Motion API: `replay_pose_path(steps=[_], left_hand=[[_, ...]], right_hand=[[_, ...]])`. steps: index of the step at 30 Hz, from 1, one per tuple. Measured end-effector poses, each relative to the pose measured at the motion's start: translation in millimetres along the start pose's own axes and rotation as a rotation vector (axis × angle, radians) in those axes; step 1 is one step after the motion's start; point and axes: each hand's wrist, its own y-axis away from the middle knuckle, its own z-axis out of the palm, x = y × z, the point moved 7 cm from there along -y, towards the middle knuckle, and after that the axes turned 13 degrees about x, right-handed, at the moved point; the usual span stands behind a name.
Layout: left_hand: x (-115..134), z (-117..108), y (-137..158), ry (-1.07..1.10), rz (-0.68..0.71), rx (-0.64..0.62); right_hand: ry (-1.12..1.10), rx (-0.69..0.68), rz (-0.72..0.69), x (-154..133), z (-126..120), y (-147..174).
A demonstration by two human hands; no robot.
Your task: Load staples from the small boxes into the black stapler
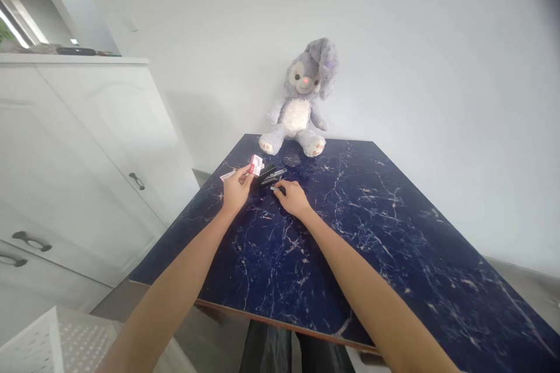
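Between the thumb and fingers of my left hand [237, 189] is a small red and white box [256, 164], held up off the table. My right hand [292, 198] is closed in a pinch on a small pale piece [275, 188] whose kind I cannot make out. Just beyond my hands lie a black case or box [265, 171] and pens [276, 175], close together. A flat white and red item [227, 176] lies at the left, partly behind my left hand.
A blue marbled table [350, 215] spreads under my arms. A grey plush rabbit [297, 99] sits at its far edge against the wall. White cabinets [87, 157] stand to the left, and a white perforated basket [79, 341] is at the lower left.
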Motion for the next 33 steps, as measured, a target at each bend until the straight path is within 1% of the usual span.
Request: replay_pose_path(steps=[2,4,6,9,11,13,16,18,21,24,26,28,31,33], left_hand=[[5,4,2,0.026,0.003,-0.022],[7,10,4,0.089,-0.036,-0.054],[5,18,8,0.165,-0.116,-0.116],[3,33,16,0.274,-0.262,-0.274],[5,42,23,0.316,-0.319,-0.384],[9,48,30,0.336,-0.344,-0.468],[11,54,37,0.362,-0.382,-0.549],[9,55,39,0.382,-0.412,-0.565],[7,53,38,0.436,-0.465,-0.525],[7,53,41,0.524,-0.577,-0.529],[8,55,44,0.569,-0.652,-0.549],[9,57,46,0.591,-0.694,-0.544],[6,59,46,0.597,-0.708,-0.519],[4,60,46,0.576,-0.689,-0.528]], right_hand=[[-0.170,0.024,0.076,4,-6,5],[-0.321,0.074,0.177,12,-10,6],[-0.450,0.141,0.290,22,-12,6],[-0.629,0.228,0.440,37,-11,3],[-0.707,0.279,0.499,43,-11,2],[-0.759,0.321,0.543,47,-13,3],[-0.830,0.314,0.581,48,-14,3],[-0.855,0.279,0.580,46,-12,3],[-0.843,0.258,0.555,43,-13,3],[-0.810,0.221,0.532,38,-12,3],[-0.798,0.185,0.540,37,-11,3],[-0.804,0.166,0.557,37,-10,2],[-0.851,0.201,0.594,43,-11,1],[-0.889,0.245,0.628,48,-12,1]])
